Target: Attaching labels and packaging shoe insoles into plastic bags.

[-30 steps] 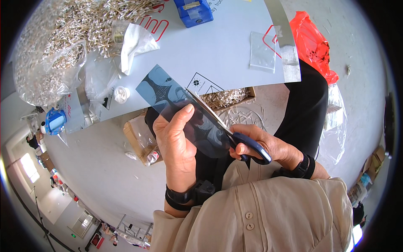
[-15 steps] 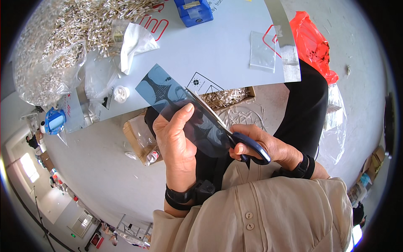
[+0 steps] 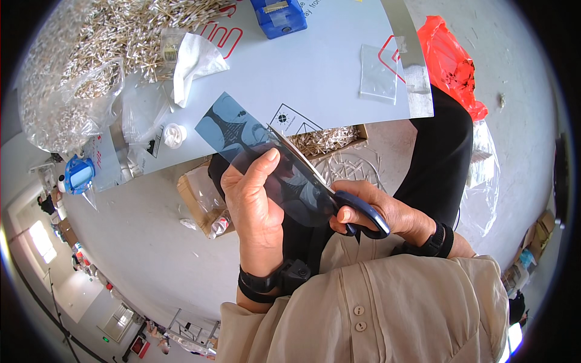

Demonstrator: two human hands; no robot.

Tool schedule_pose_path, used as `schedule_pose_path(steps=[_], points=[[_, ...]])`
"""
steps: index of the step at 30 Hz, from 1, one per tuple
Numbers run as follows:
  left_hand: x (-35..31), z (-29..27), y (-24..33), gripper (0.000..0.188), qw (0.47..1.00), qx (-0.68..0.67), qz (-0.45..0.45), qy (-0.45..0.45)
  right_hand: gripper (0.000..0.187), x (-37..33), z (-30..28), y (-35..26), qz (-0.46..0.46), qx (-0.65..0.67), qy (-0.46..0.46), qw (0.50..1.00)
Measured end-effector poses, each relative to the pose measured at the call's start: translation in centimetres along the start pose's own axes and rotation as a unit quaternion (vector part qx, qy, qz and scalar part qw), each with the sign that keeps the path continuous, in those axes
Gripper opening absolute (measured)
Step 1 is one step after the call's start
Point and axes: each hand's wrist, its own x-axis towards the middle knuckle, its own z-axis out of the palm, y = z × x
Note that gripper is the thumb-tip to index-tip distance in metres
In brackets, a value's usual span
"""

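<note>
My left hand [image 3: 255,209] is closed on a translucent bluish plastic film [image 3: 225,125] with dark curved printing, the thumb lying on top of it. The film slants from the table edge down toward my lap. In my right hand [image 3: 392,209] is a pair of scissors with dark blue handles [image 3: 368,213], fingers wrapped through the loops. The long blade runs along the film's right edge, its tip pointing up and away from me. The other blade is mostly hidden, so how far the scissors are apart is unclear.
Ahead lies a pale sheet-covered tabletop [image 3: 327,72] with a large heap of cotton swabs [image 3: 139,45], a blue dispenser [image 3: 279,17] and a clear bag [image 3: 379,74]. Below its edge sits a box of swabs [image 3: 324,140]. A red plastic bag [image 3: 448,66] hangs at the right.
Almost nothing differs. The film has shifted very slightly between my hands; both hands and the scissors keep their places.
</note>
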Motion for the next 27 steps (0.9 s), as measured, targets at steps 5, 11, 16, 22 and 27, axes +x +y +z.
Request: schedule_pose_path(steps=[5,11,16,22,27], points=[[0.04,0.10,-0.05,0.012,1.000,0.000,0.001,0.012,0.055,0.03,-0.02,-0.15,0.002,0.002,-0.001,1.000],[0.07,0.11,-0.04,0.013,1.000,0.004,0.000,0.000,0.055,0.02,0.04,0.19,0.005,0.013,-0.003,1.000],[0.07,0.07,-0.21,0.012,1.000,0.002,0.003,0.007,0.053,0.06,0.21,0.20,0.003,0.023,-0.001,1.000],[0.02,0.12,0.08,0.012,1.000,0.004,0.008,0.004,0.050,0.24,0.22,0.03,0.000,0.029,0.000,1.000],[0.63,-0.75,0.37,0.011,1.000,-0.007,-0.001,-0.001,0.049,0.54,-0.72,0.10,-0.014,0.040,0.022,0.999]])
